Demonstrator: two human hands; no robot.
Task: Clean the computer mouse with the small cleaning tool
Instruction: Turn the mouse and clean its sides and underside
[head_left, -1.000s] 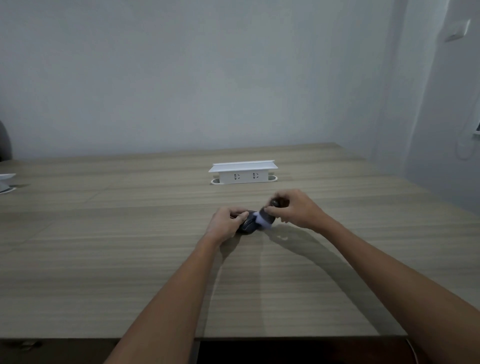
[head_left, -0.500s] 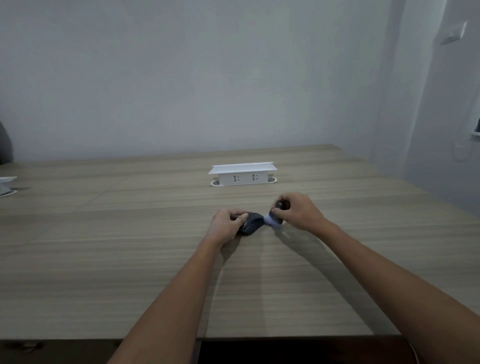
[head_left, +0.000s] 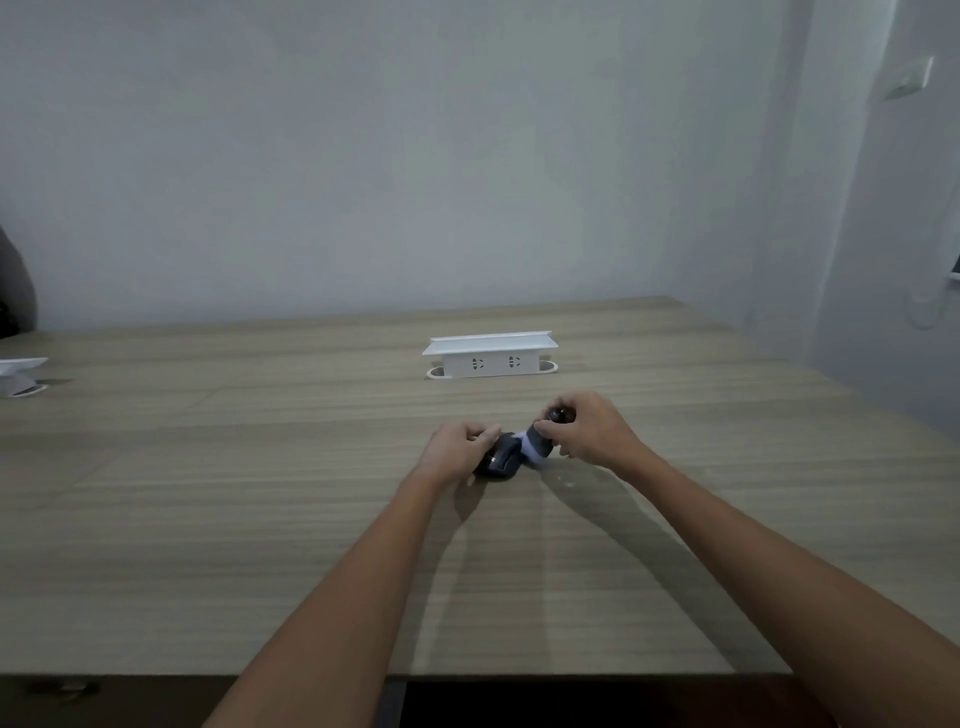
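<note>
A dark computer mouse (head_left: 503, 458) lies on the wooden table (head_left: 208, 519) near its middle. My left hand (head_left: 457, 451) grips the mouse from its left side, fingers curled over its top. My right hand (head_left: 589, 428) holds a small cleaning tool (head_left: 540, 441) with a dark handle and a pale tip. The pale tip touches the right end of the mouse. Part of the tool is hidden inside my right fist.
A white power socket box (head_left: 489, 354) stands on the table behind the hands. A white object (head_left: 21, 371) sits at the far left edge. The table's front edge runs near the bottom of the view, and a wall closes the right side.
My right hand and the tool drew slightly right off the mouse, then came back against its right end. My left hand stayed on the mouse.
</note>
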